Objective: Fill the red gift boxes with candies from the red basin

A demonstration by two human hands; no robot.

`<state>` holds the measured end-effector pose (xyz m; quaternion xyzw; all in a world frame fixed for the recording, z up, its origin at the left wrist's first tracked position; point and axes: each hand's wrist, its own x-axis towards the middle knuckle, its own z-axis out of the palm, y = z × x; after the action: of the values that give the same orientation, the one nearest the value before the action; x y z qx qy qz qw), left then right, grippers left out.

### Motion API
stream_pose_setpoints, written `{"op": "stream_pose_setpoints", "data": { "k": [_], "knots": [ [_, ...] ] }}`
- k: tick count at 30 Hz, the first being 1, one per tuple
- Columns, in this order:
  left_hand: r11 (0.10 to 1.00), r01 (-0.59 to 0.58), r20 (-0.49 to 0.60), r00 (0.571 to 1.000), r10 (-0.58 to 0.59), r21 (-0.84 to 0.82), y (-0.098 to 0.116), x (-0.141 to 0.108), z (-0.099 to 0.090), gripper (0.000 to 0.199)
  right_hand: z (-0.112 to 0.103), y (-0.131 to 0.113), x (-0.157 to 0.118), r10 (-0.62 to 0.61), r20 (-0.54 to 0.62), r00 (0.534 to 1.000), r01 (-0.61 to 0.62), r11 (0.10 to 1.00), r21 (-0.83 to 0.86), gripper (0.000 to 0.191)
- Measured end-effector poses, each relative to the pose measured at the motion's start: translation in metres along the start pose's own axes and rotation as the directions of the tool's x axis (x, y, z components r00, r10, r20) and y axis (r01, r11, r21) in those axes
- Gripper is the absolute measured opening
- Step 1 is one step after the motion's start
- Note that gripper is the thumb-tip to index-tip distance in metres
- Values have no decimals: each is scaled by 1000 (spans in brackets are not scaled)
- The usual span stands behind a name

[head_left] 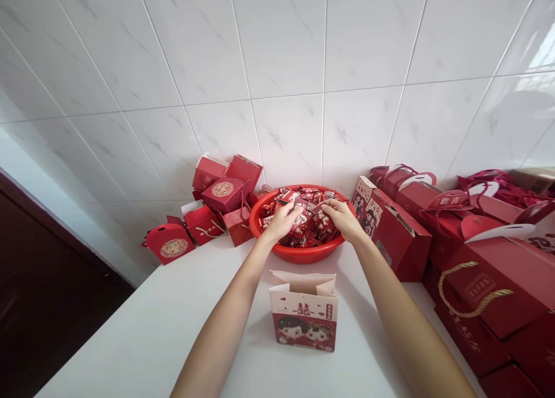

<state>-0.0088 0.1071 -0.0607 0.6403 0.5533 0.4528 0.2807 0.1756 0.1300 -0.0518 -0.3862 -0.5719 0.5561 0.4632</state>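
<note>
A round red basin (306,254) stands near the wall, filled with small red wrapped packets (307,227). My left hand (284,220) is over its left part, fingers closed at the packets; what they hold, if anything, is too small to name. At the right part of the basin my right hand (340,216) has its thumb and fingers pinched together on a dark red packet (323,216). Nearer to me, between my forearms, an upright paper box (303,323) with two cartoon figures has its top open.
Several small red gift boxes (225,192) are piled left of the basin. On the right, large red boxes with rope handles (498,282) are stacked beside a printed red box (394,230). A tiled wall (286,45) rises behind the white table (208,282).
</note>
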Motion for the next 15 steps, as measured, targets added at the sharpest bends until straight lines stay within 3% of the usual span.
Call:
{"op": "stream_pose_setpoints", "data": {
  "k": [5, 10, 15],
  "knots": [
    [999, 35, -15, 999, -35, -27, 11, 0, -4, 34, 0, -7, -5, -14, 14, 1000, 14, 1000, -12, 12],
    [995, -12, 12, 1000, 13, -94, 15, -1, -6, 46, 6, -7, -7, 36, 96, 995, -45, 994, 95, 20],
    [996, -39, 50, 998, 43, -75, 17, -5, -5, 54, 18, -5, -9, 39, 132, 990, -51, 995, 89, 37]
  ]
}}
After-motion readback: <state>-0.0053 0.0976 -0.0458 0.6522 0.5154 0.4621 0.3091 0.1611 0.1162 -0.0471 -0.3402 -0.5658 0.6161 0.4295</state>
